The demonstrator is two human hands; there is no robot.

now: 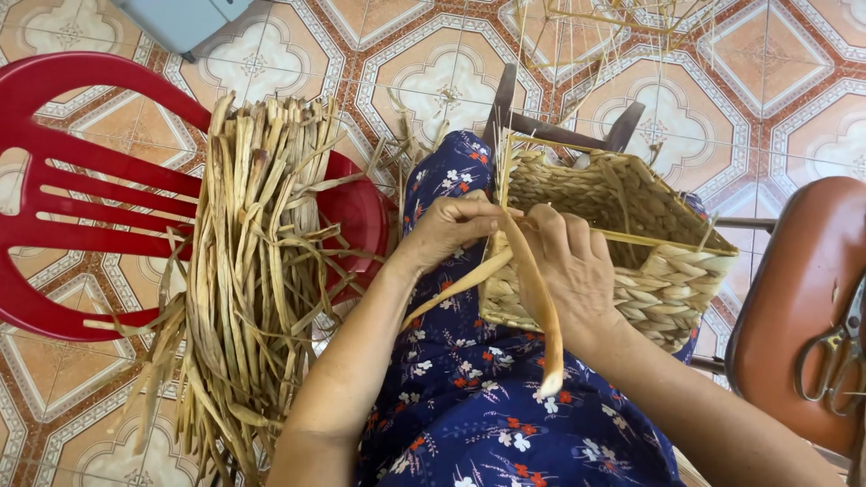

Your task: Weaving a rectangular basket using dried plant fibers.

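We pinch a dried straw strand (532, 289) with both our left hand (448, 230) and right hand (570, 261) at the woven basket (658, 271) rim; a straw bundle (257, 261) lies left of the basket.

- A woven basket (631, 243) rests tilted on a lap draped in blue floral fabric (478, 397).
- The left hand (448, 227) pinches a flat dried strand (532, 289) at the basket's rim; the right hand (570, 267) grips the same strand beside it.
- A bundle of dried strands (257, 271) lies across a red plastic chair (81, 198).
- Scissors (834, 352) rest on a brown seat (803, 307) over the patterned tile floor (433, 72).
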